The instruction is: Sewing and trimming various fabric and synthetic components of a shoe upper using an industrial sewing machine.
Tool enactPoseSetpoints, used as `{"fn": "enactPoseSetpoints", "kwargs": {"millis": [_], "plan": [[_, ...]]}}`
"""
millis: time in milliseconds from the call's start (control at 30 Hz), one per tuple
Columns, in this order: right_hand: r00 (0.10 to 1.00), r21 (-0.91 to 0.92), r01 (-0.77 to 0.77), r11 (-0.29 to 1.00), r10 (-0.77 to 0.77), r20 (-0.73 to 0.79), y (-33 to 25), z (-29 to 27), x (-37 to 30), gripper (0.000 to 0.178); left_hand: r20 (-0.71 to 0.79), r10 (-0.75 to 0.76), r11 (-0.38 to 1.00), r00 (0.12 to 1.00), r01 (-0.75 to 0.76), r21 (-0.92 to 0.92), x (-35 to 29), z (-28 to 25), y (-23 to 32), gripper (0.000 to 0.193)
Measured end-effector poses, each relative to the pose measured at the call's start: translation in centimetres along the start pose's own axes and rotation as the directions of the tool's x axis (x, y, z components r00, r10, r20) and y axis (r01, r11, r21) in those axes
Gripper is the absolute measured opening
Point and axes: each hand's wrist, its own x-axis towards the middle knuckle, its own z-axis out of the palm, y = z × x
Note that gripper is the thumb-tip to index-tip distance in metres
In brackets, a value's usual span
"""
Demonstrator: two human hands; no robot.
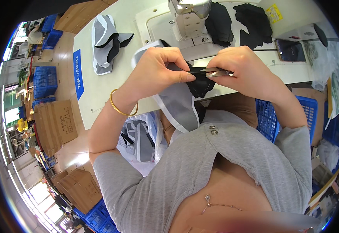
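Inspector: Largest item first. What do you find?

Operator: From my remote station, I note a smooth white sewing table (99, 99). A soft grey fabric panel with white edging (179, 106) hangs over its near edge, its lower end above the lap.

Inspector: Handling of the panel?

Operator: I judge it light, limp and not fragile, though likely to fold or slide if held by its middle. I would take it at the bound white edge, keeping the cloth taut. The matte black cloth section (201, 86) at its upper end looks equally soft; its rim gives the better hold.

Inspector: Pose?

Operator: Both elbows bend outward, and the hands meet over the table's near edge. The right hand (242, 72) is back-upward, fingers curled around a tool. The left hand (161, 70) pinches the rim of the black cloth between thumb and forefinger.

Inspector: Smallest item?

Operator: Small silver metal snips (218, 73), pointing left toward the pinch. I judge them rigid and light, best held behind the blades. I cannot tell whether the blades touch the cloth.
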Motion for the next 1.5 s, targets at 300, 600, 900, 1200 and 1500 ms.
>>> {"fn": "enactPoseSetpoints", "kwargs": {"millis": [300,600,900,1200,1500], "plan": [[0.956,0.192,-0.073,0.979,0.123,-0.266,-0.8,1.3,0.4,0.014,0.072,0.019,0.999,0.997,-0.022,0.047,0.7,-4.3,2.2,0.008],[0.771,0.797,-0.075,0.599,0.542,-0.334,-1.2,3.0,4.5,0.015,0.045,-0.013,0.982,0.999,0.005,0.188,6.9,-10.5,2.8,0.013],[0.687,0.863,-0.006,0.505,0.629,-0.364,-0.4,2.2,6.0,0.016,0.066,0.096,0.994,0.993,-0.099,0.037,9.3,-13.0,-1.5,0.031],[0.669,0.917,0.036,0.398,0.672,-0.318,-0.5,1.8,5.8,0.015,-0.083,0.215,0.961,0.973,-0.196,0.193,9.8,-14.0,-1.6,0.032],[0.663,0.917,0.034,0.397,0.678,-0.318,-0.3,2.3,5.9,0.016,-0.189,0.197,0.973,0.962,-0.169,0.155,9.7,-15.2,-1.6,0.027]]}}
